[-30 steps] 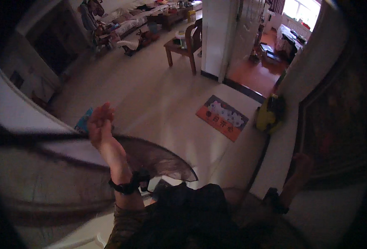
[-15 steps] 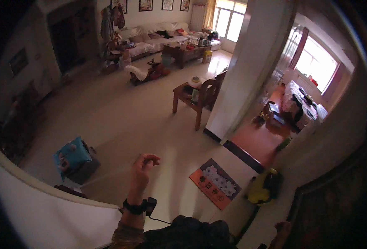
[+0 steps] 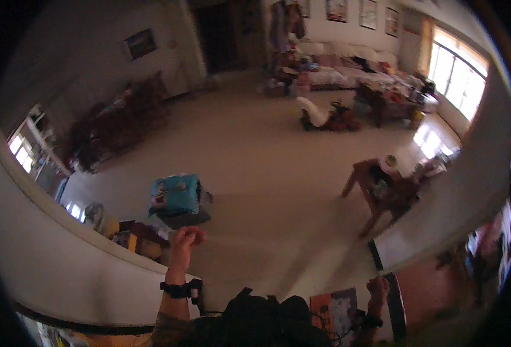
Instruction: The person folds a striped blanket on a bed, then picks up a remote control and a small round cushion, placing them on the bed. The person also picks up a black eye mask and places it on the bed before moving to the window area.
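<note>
My left hand (image 3: 186, 238) is held out in front of me, its fingers curled in and nothing visible in them. A black band with a small device (image 3: 180, 290) circles that wrist. Beyond the hand, a turquoise printed bag (image 3: 175, 194) lies on top of a dark grey box (image 3: 187, 218) on the floor. Low on the right is my right hand (image 3: 377, 287), slightly blurred, with fingers folded and no object showing. It is above the floor close to an orange and grey printed mat (image 3: 343, 306). Neither hand touches anything I can make out.
A wooden chair (image 3: 382, 188) with things on its seat stands at the right, near a wall edge (image 3: 434, 231). Farther back are a ride-on toy (image 3: 325, 118), a coffee table (image 3: 391, 103) and a long sofa (image 3: 348, 75). A low white wall (image 3: 87, 260) curves along my left.
The view has swung left, so the room appears shifted rightward and the left-hand wall shows more. My right hand has come further into view. The turquoise bag now appears closer to my left hand.
</note>
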Available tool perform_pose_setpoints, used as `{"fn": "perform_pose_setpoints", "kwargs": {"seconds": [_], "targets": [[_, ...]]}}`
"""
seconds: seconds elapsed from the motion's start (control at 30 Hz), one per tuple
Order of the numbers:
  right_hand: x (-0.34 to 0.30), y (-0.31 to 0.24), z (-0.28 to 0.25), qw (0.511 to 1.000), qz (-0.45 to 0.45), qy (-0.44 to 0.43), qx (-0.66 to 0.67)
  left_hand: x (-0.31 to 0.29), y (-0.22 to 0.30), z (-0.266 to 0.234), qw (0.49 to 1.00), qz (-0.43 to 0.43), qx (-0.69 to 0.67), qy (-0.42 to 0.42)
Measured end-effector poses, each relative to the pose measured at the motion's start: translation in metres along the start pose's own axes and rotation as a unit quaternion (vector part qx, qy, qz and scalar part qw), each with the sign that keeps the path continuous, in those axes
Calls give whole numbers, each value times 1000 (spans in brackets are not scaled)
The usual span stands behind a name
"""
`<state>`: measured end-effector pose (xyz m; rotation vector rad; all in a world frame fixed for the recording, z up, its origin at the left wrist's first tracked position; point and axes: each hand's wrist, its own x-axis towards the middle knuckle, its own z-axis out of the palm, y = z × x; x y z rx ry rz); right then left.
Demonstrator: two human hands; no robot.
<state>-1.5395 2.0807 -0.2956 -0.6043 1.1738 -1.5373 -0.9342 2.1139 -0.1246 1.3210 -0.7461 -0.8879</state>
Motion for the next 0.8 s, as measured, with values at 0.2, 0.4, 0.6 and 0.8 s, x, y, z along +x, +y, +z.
{"fn": "perform_pose_setpoints", "kwargs": {"seconds": [0.2, 0.4, 0.6, 0.8], "targets": [[164, 73, 198, 983, 19, -138, -118, 93, -98, -80, 962, -89, -135, 221], [265, 122, 218, 981, 112, -58, -148, 266, -138, -94, 958, 18, -107, 266], [345, 128, 199, 933, 258, 76, -238, 510, -156, -18, 970, -78, -198, 115], [481, 166, 313, 891, 345, 86, -280, 656, -202, 3, 951, -140, -230, 152]]}}
